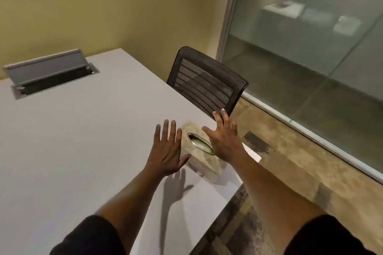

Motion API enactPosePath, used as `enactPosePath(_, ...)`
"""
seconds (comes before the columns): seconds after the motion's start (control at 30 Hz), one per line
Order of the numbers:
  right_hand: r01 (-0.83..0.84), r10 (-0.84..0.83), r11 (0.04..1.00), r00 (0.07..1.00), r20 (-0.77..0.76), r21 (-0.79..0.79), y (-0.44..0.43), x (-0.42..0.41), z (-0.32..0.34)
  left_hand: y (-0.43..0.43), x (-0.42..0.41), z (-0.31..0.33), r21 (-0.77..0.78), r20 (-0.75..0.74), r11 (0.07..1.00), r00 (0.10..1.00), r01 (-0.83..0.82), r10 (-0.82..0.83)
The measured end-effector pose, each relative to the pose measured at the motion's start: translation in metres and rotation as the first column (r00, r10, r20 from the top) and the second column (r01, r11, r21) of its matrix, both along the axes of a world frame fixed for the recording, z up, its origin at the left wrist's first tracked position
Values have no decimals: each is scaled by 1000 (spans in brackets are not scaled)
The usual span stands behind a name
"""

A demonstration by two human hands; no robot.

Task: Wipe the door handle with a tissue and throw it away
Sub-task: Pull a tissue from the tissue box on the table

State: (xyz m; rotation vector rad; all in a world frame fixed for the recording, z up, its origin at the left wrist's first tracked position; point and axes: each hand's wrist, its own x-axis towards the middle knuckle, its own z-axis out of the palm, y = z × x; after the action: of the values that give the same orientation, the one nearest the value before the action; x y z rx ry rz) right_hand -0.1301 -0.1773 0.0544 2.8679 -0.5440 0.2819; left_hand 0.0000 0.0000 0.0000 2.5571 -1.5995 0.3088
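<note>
A beige marbled tissue box [204,161] with an oval opening on top sits near the right edge of the white table [72,141]. My left hand [167,149] hovers with fingers spread just left of the box. Over the box's right side, my right hand [224,138] is also spread and holds nothing. No tissue sticks out of the opening. No door handle is in view.
A black mesh office chair [207,83] stands at the table's far right side, just beyond the box. An open grey cable hatch [47,72] is set in the table at far left. A frosted glass wall [310,47] runs along the right above patterned carpet [290,172].
</note>
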Motion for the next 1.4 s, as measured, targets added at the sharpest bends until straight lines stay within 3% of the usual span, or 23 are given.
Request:
enactPosePath(0.27, -32, 57, 986, 987, -153, 162, -5, 26, -49, -17, 5, -37, 76, -98, 997, 995, 16, -9)
enactPosePath(0.4, -18, 55, 988, 968, -247, 152, -10, 40, -59, -28, 6, -46, 73, -112, 996, 993, 51, -43)
enactPosePath(0.63, 38, 12, 981, 967, -255, 191, -17, 59, -69, -38, 3, -57, 81, -143, 996, 989, 38, -26)
enactPosePath(1.07, 47, 9, 950, 984, -178, 308, -20, 64, -74, -43, -6, -67, 119, -170, 991, 983, -55, 75)
enactPosePath(1.4, -54, 52, 942, 999, 15, 332, -22, 49, -73, -43, -7, -61, 138, -137, 989, 988, -54, 73)
